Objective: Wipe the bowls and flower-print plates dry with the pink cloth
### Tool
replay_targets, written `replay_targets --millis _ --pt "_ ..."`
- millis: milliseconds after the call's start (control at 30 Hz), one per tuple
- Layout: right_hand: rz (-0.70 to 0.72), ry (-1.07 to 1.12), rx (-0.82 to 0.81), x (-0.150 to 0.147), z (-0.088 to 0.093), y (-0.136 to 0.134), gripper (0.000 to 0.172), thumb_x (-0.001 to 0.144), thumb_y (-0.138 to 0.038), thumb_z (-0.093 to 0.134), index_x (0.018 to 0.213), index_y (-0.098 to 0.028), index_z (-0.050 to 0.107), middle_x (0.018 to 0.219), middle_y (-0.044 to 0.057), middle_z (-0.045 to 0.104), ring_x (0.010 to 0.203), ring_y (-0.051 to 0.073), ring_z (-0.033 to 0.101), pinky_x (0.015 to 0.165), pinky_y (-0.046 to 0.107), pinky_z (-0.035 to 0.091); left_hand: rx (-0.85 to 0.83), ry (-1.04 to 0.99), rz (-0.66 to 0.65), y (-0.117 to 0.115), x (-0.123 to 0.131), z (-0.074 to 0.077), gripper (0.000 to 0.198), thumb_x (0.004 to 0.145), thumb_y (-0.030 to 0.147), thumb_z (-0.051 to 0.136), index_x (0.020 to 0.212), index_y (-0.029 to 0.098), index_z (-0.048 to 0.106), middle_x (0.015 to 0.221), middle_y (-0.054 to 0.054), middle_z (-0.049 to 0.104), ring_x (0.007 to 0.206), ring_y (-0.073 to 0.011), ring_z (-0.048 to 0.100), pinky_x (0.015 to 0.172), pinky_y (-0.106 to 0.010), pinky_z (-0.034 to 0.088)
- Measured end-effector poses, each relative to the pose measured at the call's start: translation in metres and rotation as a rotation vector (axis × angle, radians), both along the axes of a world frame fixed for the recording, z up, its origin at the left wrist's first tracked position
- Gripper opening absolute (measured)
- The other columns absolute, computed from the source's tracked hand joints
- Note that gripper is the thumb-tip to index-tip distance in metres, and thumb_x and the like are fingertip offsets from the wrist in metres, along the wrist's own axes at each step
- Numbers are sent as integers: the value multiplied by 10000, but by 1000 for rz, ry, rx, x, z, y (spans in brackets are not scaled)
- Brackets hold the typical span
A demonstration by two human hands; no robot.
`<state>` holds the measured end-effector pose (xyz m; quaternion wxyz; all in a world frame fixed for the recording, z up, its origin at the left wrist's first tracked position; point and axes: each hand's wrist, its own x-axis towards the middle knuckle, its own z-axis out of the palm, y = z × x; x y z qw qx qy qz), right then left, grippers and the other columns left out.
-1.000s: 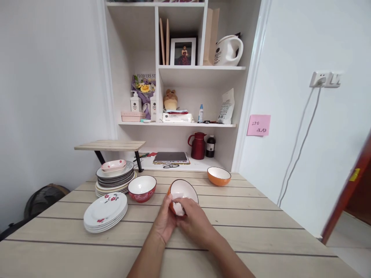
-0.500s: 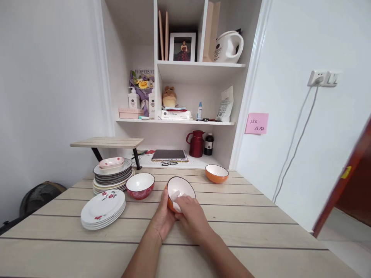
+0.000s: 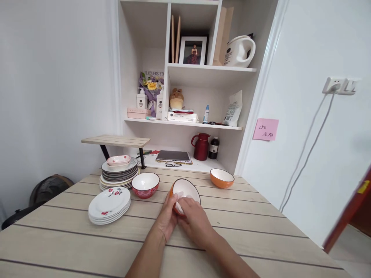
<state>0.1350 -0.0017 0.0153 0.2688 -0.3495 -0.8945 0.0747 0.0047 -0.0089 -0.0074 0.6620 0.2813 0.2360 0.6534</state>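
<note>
An orange bowl with a white inside is tilted toward me above the wooden table. My left hand grips its near left rim and underside. My right hand presses a white crumpled cloth or tissue against the bowl's inside, fingers closed on it. A red bowl stands just left of it. A second orange bowl rests farther back on the right.
A stack of white flowered plates lies at the left, with a taller pile of plates and a small pink dish behind it. A shelf unit holds a red jug, a dark bottle and a tablet.
My view has shifted, so everything sits a little to the right. Both hands stay on the orange bowl, and the cloth has moved slightly inside it.
</note>
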Motion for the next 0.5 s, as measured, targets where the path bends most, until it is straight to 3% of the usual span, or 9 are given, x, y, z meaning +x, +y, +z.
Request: replay_targets --millis 100,200,267,400,500 --pt "139 -129 59 13 10 9 376 741 -85 575 1086 -236 568 1140 51 646 1048 258 532 908 391 405 -43 -21 -75 1 -5 1 553 834 511 642 1235 132 599 1123 -146 705 1052 -281 648 889 -395 515" --pt "270 -224 178 26 14 19 333 778 -42 531 1038 -240 598 1158 38 661 1095 242 546 1064 431 311 -53 -12 -168 0 -10 2 589 869 531 584 1283 113 570 1142 -166 699 1066 -293 640 880 -417 521" --pt "295 -247 229 31 13 23 304 805 -24 487 988 -235 607 1138 40 673 1081 230 567 1093 428 280 -46 -3 -223 0 -12 2 592 884 524 567 1310 113 551 1174 -171 687 1087 -296 631 897 -431 512" --pt "204 -243 173 31 10 20 253 780 -66 524 965 -225 589 994 56 687 963 247 597 882 371 418 -14 14 -271 0 -13 1 656 890 585 517 1332 100 532 1222 -195 658 1135 -315 601 919 -456 499" --pt "130 -151 66 26 9 17 273 780 -99 538 1010 -239 580 1000 46 677 904 238 596 793 341 412 49 28 -245 -1 -10 0 654 894 567 524 1412 174 449 1299 -176 616 1180 -302 578 935 -443 489"
